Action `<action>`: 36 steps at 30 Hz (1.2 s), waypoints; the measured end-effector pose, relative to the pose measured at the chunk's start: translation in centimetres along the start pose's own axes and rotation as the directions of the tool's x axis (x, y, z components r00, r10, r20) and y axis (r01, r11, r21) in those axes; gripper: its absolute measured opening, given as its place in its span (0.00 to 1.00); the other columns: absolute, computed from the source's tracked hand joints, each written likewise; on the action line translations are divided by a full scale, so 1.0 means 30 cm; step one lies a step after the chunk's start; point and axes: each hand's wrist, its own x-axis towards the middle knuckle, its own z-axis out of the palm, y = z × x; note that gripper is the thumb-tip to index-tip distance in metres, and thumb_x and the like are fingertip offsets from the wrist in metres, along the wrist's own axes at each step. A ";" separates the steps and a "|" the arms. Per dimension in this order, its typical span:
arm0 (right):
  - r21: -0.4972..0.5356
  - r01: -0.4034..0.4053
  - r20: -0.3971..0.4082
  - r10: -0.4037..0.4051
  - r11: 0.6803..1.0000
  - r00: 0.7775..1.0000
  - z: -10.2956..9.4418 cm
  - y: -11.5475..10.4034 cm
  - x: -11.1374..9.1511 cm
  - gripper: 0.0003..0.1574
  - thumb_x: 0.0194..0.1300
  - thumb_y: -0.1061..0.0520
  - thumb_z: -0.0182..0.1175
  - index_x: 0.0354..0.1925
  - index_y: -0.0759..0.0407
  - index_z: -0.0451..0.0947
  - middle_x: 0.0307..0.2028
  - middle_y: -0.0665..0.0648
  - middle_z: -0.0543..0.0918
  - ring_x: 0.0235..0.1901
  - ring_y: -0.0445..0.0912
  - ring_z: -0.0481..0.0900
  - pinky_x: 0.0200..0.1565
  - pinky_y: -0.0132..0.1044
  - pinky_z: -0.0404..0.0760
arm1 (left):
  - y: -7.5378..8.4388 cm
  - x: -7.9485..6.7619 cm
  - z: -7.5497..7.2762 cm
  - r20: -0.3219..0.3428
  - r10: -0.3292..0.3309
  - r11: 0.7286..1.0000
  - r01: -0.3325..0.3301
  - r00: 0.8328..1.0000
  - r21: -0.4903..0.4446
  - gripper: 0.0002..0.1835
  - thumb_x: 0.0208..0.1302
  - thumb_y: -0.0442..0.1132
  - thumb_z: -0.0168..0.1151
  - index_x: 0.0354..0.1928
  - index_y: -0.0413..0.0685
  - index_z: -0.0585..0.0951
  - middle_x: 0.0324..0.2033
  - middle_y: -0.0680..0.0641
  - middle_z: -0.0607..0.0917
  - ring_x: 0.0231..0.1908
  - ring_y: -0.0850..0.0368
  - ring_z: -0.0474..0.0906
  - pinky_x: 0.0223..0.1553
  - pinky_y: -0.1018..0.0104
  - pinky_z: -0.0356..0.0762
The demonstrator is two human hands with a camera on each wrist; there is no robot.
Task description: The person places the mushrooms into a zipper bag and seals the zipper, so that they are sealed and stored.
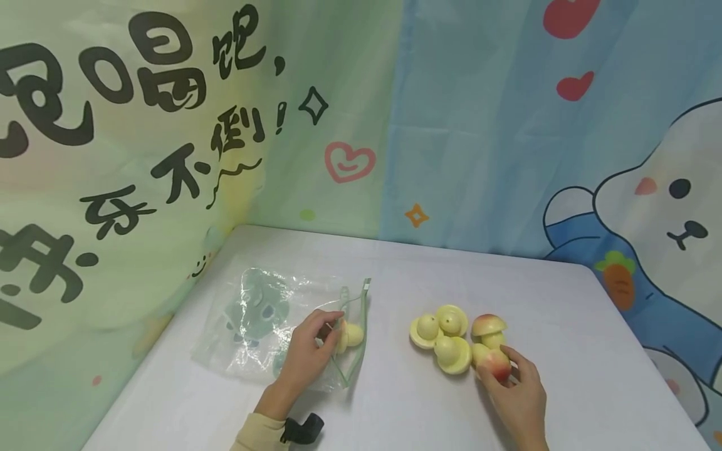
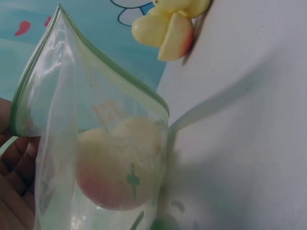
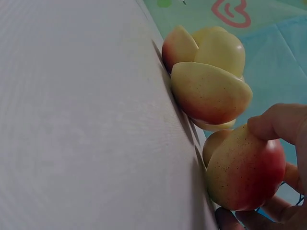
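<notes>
A clear zip bag (image 1: 265, 313) with a green-edged mouth lies on the table, and my left hand (image 1: 310, 347) pinches its rim. Behind the bag's film sits a toy peach half (image 2: 117, 170), near the opening, its ball-shaped pit facing the mouth in the head view. My right hand (image 1: 519, 391) grips a red-and-yellow toy peach half (image 3: 244, 172) by its rounded skin, thumb on top and fingers underneath. Touching or close to it is another toy peach half (image 1: 488, 326). Several more toy peach halves (image 1: 451, 355) sit flesh side up to its left.
A white-covered table (image 1: 395, 407) carries everything. Printed cloth (image 1: 468, 125) hangs behind it and along the left side. A black strap device (image 1: 303, 429) is worn on the left wrist.
</notes>
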 end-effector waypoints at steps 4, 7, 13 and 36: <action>0.015 -0.053 0.014 0.053 0.998 0.998 -0.023 -0.008 -0.003 0.36 0.54 0.58 0.71 0.61 0.62 0.72 0.56 0.65 0.72 0.53 0.59 0.75 0.35 0.09 0.66 | -0.028 -0.007 0.000 0.004 0.010 1.000 -0.010 1.000 -0.002 0.18 0.57 0.23 0.63 0.49 0.43 0.82 0.32 0.50 0.81 0.27 0.65 0.76 0.27 0.72 0.78; 0.023 -0.104 0.002 0.104 0.994 0.995 -0.040 -0.012 -0.004 0.36 0.56 0.55 0.70 0.62 0.59 0.72 0.59 0.62 0.72 0.53 0.54 0.74 0.34 0.11 0.67 | -0.026 -0.007 -0.001 0.002 0.014 1.000 -0.014 1.000 -0.001 0.18 0.56 0.22 0.63 0.49 0.43 0.82 0.32 0.50 0.81 0.27 0.65 0.76 0.28 0.72 0.78; 0.100 -0.080 -0.094 0.089 0.992 0.992 -0.039 -0.022 -0.002 0.35 0.55 0.58 0.71 0.61 0.59 0.73 0.54 0.50 0.71 0.44 0.29 0.68 0.34 0.12 0.71 | -0.021 -0.005 -0.005 0.009 -0.005 1.000 0.005 1.000 0.007 0.18 0.56 0.22 0.63 0.48 0.42 0.82 0.32 0.51 0.81 0.27 0.66 0.75 0.27 0.72 0.78; 0.540 0.291 -0.016 -0.336 0.790 0.942 0.142 -0.299 -0.064 0.36 0.49 0.78 0.67 0.59 0.73 0.71 0.54 0.62 0.73 0.51 0.43 0.76 0.39 0.26 0.82 | -0.032 0.000 -0.011 -0.005 0.010 1.000 -0.010 1.000 -0.007 0.18 0.56 0.22 0.62 0.49 0.41 0.82 0.34 0.51 0.82 0.28 0.64 0.77 0.29 0.71 0.79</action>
